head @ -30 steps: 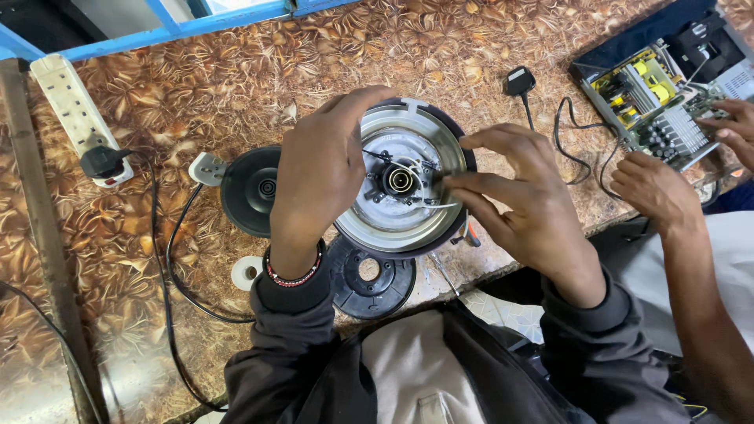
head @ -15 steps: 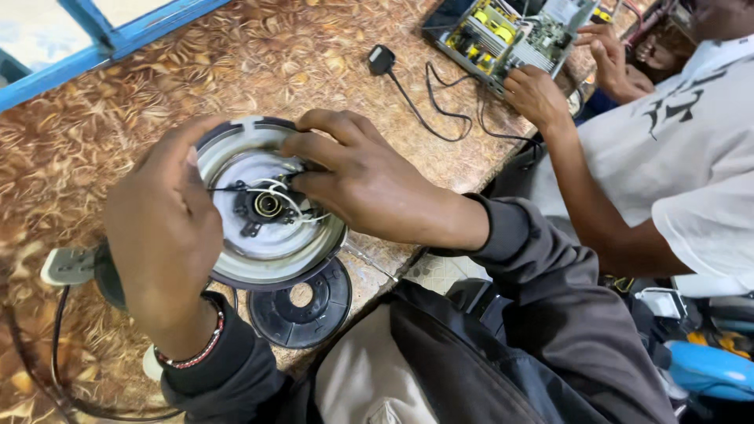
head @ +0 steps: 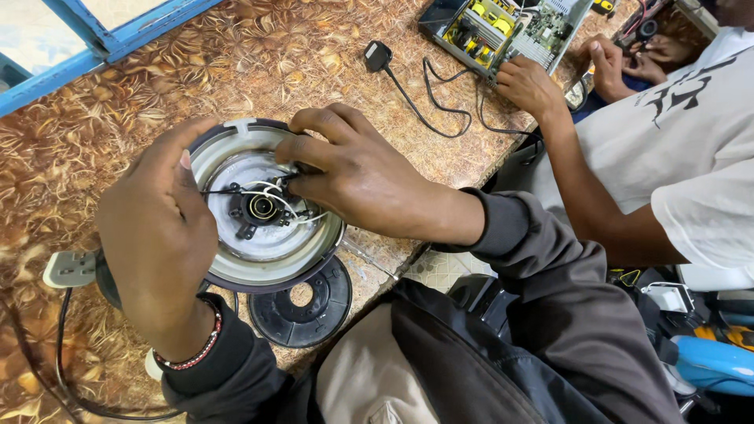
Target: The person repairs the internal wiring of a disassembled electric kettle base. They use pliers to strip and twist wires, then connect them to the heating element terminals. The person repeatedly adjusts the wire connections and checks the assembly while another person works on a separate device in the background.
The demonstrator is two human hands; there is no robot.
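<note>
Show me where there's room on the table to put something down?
Bare table lies between the window frame, the plug and the round base. It's crowded around the circuit board and under the left hand.

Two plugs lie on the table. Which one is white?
The white plug at the left edge, beside the left hand; the other plug, near the circuit board, is black.

Around the round grey metal appliance base [head: 263, 224]: flat black plastic disc [head: 302, 302] just nearer, white wall plug [head: 69, 268] left, open green circuit board [head: 503, 27] far right behind.
</note>
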